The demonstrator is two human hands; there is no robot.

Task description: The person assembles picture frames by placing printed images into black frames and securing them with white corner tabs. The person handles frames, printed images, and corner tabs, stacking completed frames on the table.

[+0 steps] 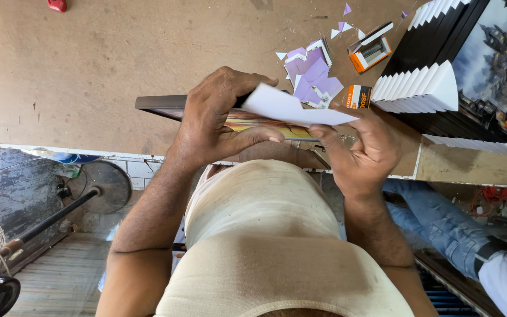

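Note:
My left hand (215, 120) grips a dark-framed picture (159, 105) held level at the near edge of a brown workbench (101, 64). The thumb presses against the frame's coloured face and the fingers curl over its top. My right hand (359, 149) pinches the end of a white folded paper corner piece (291, 108), which lies over the frame between both hands. Most of the picture is hidden behind my hands and the paper.
Purple and white paper scraps (312, 73) lie on the bench, beside two small orange boxes (371, 53). A stack of black frames with white corner guards (423, 88) fills the right side. Another person in jeans (441, 223) sits at lower right; a fan stand (98, 188) is at lower left.

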